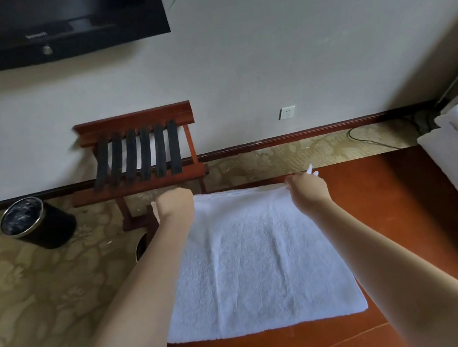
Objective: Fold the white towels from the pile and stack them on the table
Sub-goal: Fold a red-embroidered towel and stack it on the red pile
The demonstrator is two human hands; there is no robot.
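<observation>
Black television (50, 22) mounted on wall, upper left. Wooden luggage rack (143, 152) with dark straps stands against wall. Black waste bin (36, 223) on patterned carpet (35, 300), left of rack. White wall socket (286, 112) above baseboard (304, 133). Dark cord (369, 140) lies on carpet, right.
</observation>
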